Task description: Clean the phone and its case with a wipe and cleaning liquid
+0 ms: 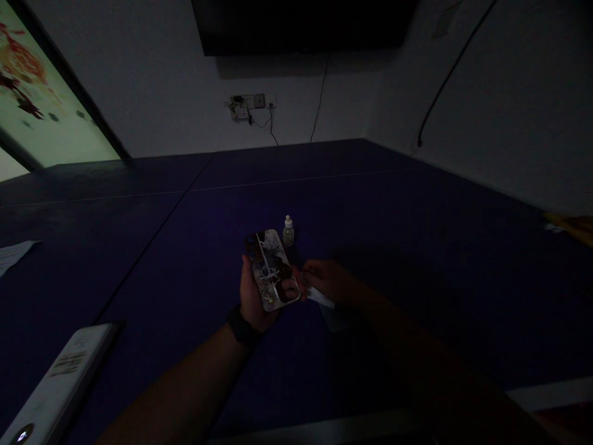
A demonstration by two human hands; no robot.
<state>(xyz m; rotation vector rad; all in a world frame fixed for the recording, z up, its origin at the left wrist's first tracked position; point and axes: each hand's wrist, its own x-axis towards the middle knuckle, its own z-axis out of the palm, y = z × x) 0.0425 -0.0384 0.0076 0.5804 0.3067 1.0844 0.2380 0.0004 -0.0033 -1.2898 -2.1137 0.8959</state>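
A patterned phone case point(269, 262) lies tilted in my left hand point(252, 295), whose fingers wrap round its edges. Through the cutout at the case's lower right, part of a finger shows. My right hand point(331, 279) is closed just right of the case, with a white piece of cloth or tissue point(320, 298) sticking out below its fingers. Beneath that hand is a dim, flat greyish thing point(337, 320), too dark to name. Just behind the case stands a small clear dropper bottle point(288, 235) with a white top.
The dark blue table point(185, 346) reaches to the wall. A long white box point(62, 377) lies at the front left, with a paper sheet point(16, 254) beyond it. Something yellow point(572, 227) sits at the right edge. Wall sockets with cables point(248, 106) are below a screen point(301, 28).
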